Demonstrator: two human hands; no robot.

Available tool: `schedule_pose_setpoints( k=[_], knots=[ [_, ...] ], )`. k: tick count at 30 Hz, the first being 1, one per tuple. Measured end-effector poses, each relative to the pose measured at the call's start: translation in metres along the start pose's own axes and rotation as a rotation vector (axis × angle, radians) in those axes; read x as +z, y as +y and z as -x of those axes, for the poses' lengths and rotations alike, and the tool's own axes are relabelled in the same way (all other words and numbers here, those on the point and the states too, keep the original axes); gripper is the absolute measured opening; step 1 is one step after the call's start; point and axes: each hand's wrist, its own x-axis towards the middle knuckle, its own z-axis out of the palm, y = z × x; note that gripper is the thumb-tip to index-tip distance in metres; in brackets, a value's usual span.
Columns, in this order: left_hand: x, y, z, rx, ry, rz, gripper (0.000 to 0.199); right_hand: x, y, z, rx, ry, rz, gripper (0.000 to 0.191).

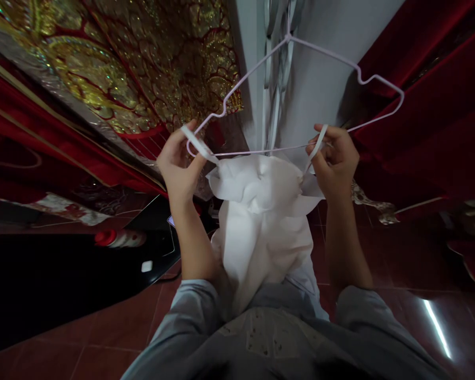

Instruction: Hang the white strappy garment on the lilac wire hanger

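Note:
A white dress (pixel 257 184) with thin shoulder straps hangs down in front of me, its ruffled top just below a pale pink wire hanger (pixel 257 67). My left hand (pixel 182 163) pinches one strap, which runs across the hanger's lower left corner. In my right hand (pixel 334 161) the other strap is stretched between thumb and fingers, close to the hanger's bottom bar. The hanger's upper end reaches a metal rack (pixel 273 79) on the wall. The lower part of the dress falls toward my body.
Gold sequined red garments (pixel 142 63) hang at the left, dark red cloth (pixel 427 105) at the right. On a black table (pixel 63 285) at the lower left are a red-capped bottle (pixel 121 238) and a small white case (pixel 146 266). The floor (pixel 388 264) is red tile.

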Motion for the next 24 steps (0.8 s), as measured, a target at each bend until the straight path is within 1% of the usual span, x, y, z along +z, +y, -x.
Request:
schedule_pose_setpoints(
  k=[1,3,4,6,8,10,12,13,14,15,17,18,19,20,21,24],
  knots=[
    [0.005,0.009,-0.009,-0.079,-0.065,0.013,0.046,0.002,-0.001,0.002,-0.002,0.0,0.0,0.037],
    [0.017,0.024,-0.025,-0.184,-0.109,0.045,0.043,0.007,-0.003,0.007,-0.01,0.018,-0.009,0.037],
    [0.022,0.028,-0.033,-0.214,-0.125,0.049,0.041,0.009,-0.003,0.01,-0.013,0.024,-0.018,0.038],
    [0.029,0.029,-0.043,-0.197,-0.149,0.005,0.034,0.011,-0.003,0.015,-0.004,0.01,-0.028,0.039],
    [0.031,0.021,-0.046,-0.124,-0.116,-0.055,0.032,0.012,-0.002,0.02,0.016,-0.011,-0.026,0.042],
    [0.031,0.006,-0.04,-0.098,0.024,-0.008,0.036,0.013,-0.001,0.024,0.029,-0.015,-0.023,0.045],
    [0.032,-0.01,-0.024,-0.184,0.17,0.165,0.031,0.016,0.0,0.028,0.027,-0.018,-0.031,0.048],
    [0.034,-0.016,-0.014,-0.254,0.192,0.258,0.027,0.018,0.0,0.03,0.021,-0.027,-0.037,0.048],
    [0.037,-0.022,-0.002,-0.315,0.15,0.312,0.03,0.02,0.0,0.031,0.014,-0.041,-0.039,0.048],
    [0.041,-0.025,0.009,-0.329,0.098,0.32,0.038,0.023,0.0,0.033,0.008,-0.052,-0.036,0.049],
    [0.052,-0.027,0.027,-0.281,0.046,0.297,0.045,0.026,0.001,0.034,-0.004,-0.069,-0.022,0.052],
    [0.056,-0.026,0.033,-0.238,0.045,0.279,0.046,0.025,0.003,0.034,-0.013,-0.07,-0.017,0.055],
    [0.06,-0.024,0.036,-0.2,0.057,0.263,0.046,0.022,0.005,0.033,-0.03,-0.044,-0.019,0.056],
    [0.062,-0.022,0.038,-0.172,0.071,0.251,0.045,0.016,0.009,0.031,-0.06,0.015,-0.027,0.057],
    [0.063,-0.02,0.037,-0.157,0.077,0.244,0.045,0.008,0.013,0.027,-0.101,0.111,-0.039,0.055],
    [0.058,-0.017,0.03,-0.14,0.061,0.244,0.046,-0.029,0.027,0.007,-0.202,0.479,-0.029,0.046]
  ],
)
